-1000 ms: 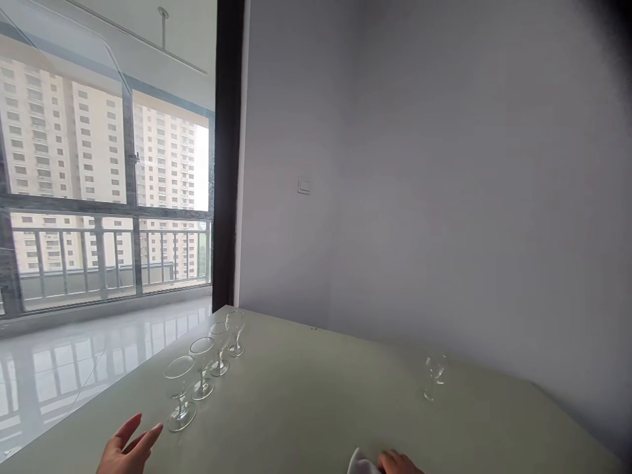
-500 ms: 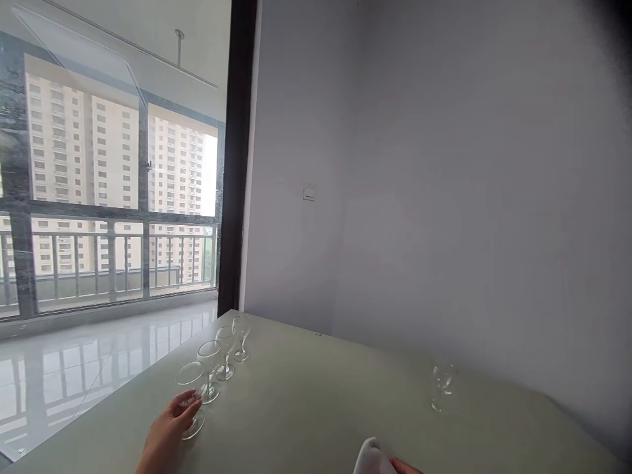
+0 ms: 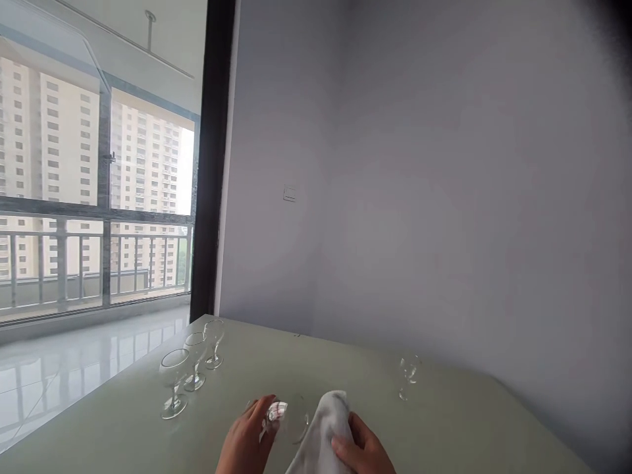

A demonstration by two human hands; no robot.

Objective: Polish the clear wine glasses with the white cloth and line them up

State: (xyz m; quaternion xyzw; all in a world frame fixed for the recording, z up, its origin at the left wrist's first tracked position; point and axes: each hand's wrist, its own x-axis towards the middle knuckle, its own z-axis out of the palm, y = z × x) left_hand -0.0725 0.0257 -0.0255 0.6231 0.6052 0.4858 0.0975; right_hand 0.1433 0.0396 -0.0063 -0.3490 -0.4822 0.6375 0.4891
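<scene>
Nearest, the left hand [image 3: 248,436] and the right hand [image 3: 363,447] work low over the counter [image 3: 444,434], side by side with a small space between them. The left fingers are closed around a clear stemmed glass [image 3: 277,412], which is tipped on its side and held above the counter, its round end pointing toward the right hand; whether that end is the rim or the foot is hard to tell. The right fingers are closed on a white cloth [image 3: 323,431], thumb across its front, with the folded top standing up just beside the held glass. I cannot tell whether cloth and glass touch.

Farther off, on the left part of the counter, three stemmed glasses stand upright in a slanting row: the near glass [image 3: 174,375], the middle glass [image 3: 195,355] and the far glass [image 3: 214,339]. Well apart from them, toward the right, another clear glass [image 3: 409,370] sits on the counter, too faint to make out fully.

Behind the counter rises a plain grey wall [image 3: 419,197] with a switch plate [image 3: 289,194]. To its left come a dark upright frame [image 3: 212,164], a glossy floor [image 3: 99,362], a railing [image 3: 81,257] and, beyond the windows, tall pale buildings [image 3: 148,158].
</scene>
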